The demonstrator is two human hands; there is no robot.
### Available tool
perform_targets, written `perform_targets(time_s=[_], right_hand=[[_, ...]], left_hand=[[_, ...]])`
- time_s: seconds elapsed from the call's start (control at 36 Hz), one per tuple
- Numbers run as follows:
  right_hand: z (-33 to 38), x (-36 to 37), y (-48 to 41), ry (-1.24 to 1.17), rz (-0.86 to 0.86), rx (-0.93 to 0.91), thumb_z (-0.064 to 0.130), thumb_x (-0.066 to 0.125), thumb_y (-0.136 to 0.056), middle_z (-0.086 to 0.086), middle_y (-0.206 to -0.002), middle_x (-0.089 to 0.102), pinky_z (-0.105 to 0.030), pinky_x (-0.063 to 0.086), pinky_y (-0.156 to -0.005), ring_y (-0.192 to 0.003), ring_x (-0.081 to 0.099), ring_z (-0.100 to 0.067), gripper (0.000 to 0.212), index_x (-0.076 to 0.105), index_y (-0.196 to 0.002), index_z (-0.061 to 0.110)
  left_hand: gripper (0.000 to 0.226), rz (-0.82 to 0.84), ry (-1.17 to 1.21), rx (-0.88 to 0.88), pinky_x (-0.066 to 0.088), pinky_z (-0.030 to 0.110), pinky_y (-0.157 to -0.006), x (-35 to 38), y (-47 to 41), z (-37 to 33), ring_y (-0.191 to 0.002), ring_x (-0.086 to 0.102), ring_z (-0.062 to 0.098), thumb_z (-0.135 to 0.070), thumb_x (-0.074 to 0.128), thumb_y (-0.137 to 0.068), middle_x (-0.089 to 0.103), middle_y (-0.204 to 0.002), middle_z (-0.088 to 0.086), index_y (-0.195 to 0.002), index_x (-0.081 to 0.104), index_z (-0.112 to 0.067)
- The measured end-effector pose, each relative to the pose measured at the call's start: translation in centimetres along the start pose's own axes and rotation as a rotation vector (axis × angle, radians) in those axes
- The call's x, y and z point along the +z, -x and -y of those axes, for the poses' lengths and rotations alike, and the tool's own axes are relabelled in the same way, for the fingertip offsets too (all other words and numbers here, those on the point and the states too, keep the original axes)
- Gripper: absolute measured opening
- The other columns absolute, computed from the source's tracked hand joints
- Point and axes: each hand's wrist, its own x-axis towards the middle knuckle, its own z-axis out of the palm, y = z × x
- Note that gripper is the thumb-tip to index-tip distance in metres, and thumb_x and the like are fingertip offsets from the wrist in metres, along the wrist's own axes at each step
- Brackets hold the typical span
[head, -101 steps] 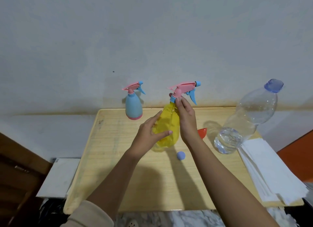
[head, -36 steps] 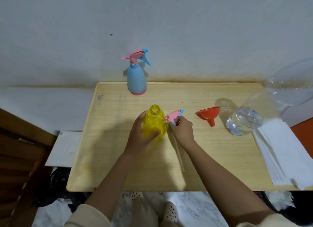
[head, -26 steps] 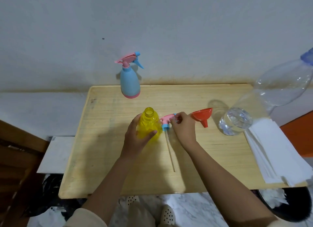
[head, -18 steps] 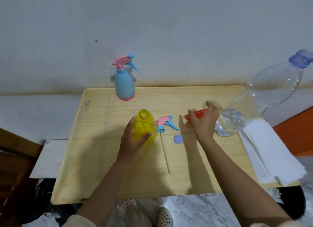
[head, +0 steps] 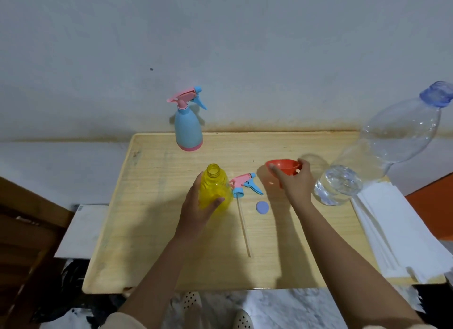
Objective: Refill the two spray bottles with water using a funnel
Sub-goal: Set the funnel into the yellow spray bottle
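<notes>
A yellow spray bottle (head: 213, 181) stands uncapped in the middle of the wooden table (head: 171, 250), and my left hand (head: 197, 206) grips its body. Its pink and blue spray head (head: 244, 184) lies on the table just to its right, dip tube pointing towards me. My right hand (head: 294, 182) holds the red funnel (head: 284, 168) by its rim, just above the table. A blue spray bottle (head: 188, 128) with its head on stands at the back edge. A large clear water bottle (head: 382, 147) with a blue cap stands at the right, holding a little water.
A small blue cap (head: 262, 207) lies on the table between my hands. A stack of white paper towels (head: 397, 233) covers the table's right edge. A wall rises directly behind the table. Dark wooden furniture (head: 27, 243) stands at the left.
The spray head came off the yellow bottle and was laid on the table. My right hand then moved right, took hold of the red funnel and lifted it.
</notes>
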Motion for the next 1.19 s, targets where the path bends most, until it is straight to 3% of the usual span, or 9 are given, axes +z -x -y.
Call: perform_targets(time_s=[0.14,0.28,0.36,0.44,0.64,0.75,0.92,1.06,1.19], right_hand=[[4.7,1.0,3.0,-0.223,0.092,-0.118,0.032,0.080,-0.071,0.002,-0.127,0.047,-0.019,0.041,-0.086,-0.113,0.048,-0.013,0.073,0.043,-0.133,0.017],[9.0,2.0,6.8,-0.397,0.279,-0.253,0.024,0.083,-0.067,0.000,-0.131,0.048,-0.020,0.048,-0.090,-0.118,0.049,-0.015,0.070,0.047,-0.128,0.019],[10.1,2.4,8.6,-0.477,0.393,-0.290,0.016,0.084,-0.066,-0.005,-0.136,0.045,-0.010,0.049,-0.076,-0.122,0.047,-0.017,0.073,0.045,-0.128,0.021],[10.2,3.2,9.4,-0.472,0.463,-0.314,0.018,0.085,-0.063,-0.002,-0.136,0.044,-0.018,0.054,-0.081,-0.125,0.047,-0.017,0.076,0.045,-0.127,0.029],[8.9,4.5,9.5,-0.294,0.436,-0.336,0.024,0.087,-0.060,0.003,-0.133,0.043,-0.020,0.051,-0.086,-0.126,0.043,-0.012,0.080,0.042,-0.126,0.031],[8.1,4.9,9.7,-0.187,0.417,-0.351,0.038,0.082,-0.056,0.006,-0.134,0.043,-0.026,0.048,-0.094,-0.125,0.043,-0.012,0.086,0.041,-0.131,0.029],[8.2,5.2,9.9,-0.181,0.409,-0.336,0.035,0.084,-0.059,0.007,-0.134,0.042,-0.023,0.047,-0.094,-0.125,0.043,-0.011,0.086,0.038,-0.132,0.029],[8.1,5.3,10.2,-0.182,0.403,-0.310,0.039,0.082,-0.057,0.006,-0.135,0.042,-0.024,0.046,-0.095,-0.125,0.043,-0.010,0.089,0.037,-0.133,0.029],[8.3,5.1,10.0,-0.164,0.409,-0.318,0.029,0.086,-0.063,0.003,-0.135,0.041,-0.024,0.046,-0.095,-0.125,0.042,-0.013,0.088,0.036,-0.136,0.023]], left_hand=[[0.089,0.016,0.026,-0.005,0.045,0.032,-0.101,-0.1,0.2,-0.3,-0.125,0.047,0.010,-0.063,0.060,-0.070,0.047,-0.140,-0.006,-0.146,0.030,-0.025],[0.084,0.011,0.039,0.004,0.043,0.037,-0.104,0.0,0.0,-0.2,-0.124,0.050,0.011,-0.055,0.064,-0.073,0.051,-0.136,-0.004,-0.145,0.033,-0.025],[0.080,-0.007,0.066,0.008,0.043,0.033,-0.103,0.1,0.2,-0.4,-0.121,0.052,0.010,-0.049,0.064,-0.073,0.054,-0.133,-0.004,-0.143,0.035,-0.025],[0.085,-0.011,0.065,-0.005,0.040,0.029,-0.103,0.2,0.1,-0.2,-0.124,0.049,0.010,-0.050,0.062,-0.069,0.051,-0.135,-0.003,-0.145,0.032,-0.025],[0.076,0.012,0.085,0.004,0.042,0.027,-0.098,-0.2,-0.2,-0.1,-0.117,0.052,0.011,-0.052,0.061,-0.066,0.054,-0.126,-0.004,-0.135,0.030,-0.044],[0.077,0.019,0.087,0.014,0.041,0.018,-0.093,-0.2,-0.4,0.1,-0.113,0.053,0.008,-0.052,0.062,-0.065,0.056,-0.121,-0.009,-0.137,0.037,-0.037],[0.082,0.033,0.097,0.004,0.045,0.032,-0.096,-0.4,-0.6,0.5,-0.112,0.056,0.013,-0.051,0.065,-0.065,0.060,-0.120,-0.003,-0.139,0.042,-0.024],[0.079,-0.012,0.070,0.038,0.038,0.024,-0.099,-0.5,-0.3,0.3,-0.118,0.048,0.015,-0.053,0.064,-0.064,0.049,-0.119,-0.007,-0.135,0.044,-0.026],[0.085,-0.049,0.040,-0.003,0.042,0.042,-0.102,-0.2,0.0,0.4,-0.116,0.046,0.020,-0.058,0.065,-0.062,0.040,-0.113,0.001,-0.138,0.042,-0.027]])
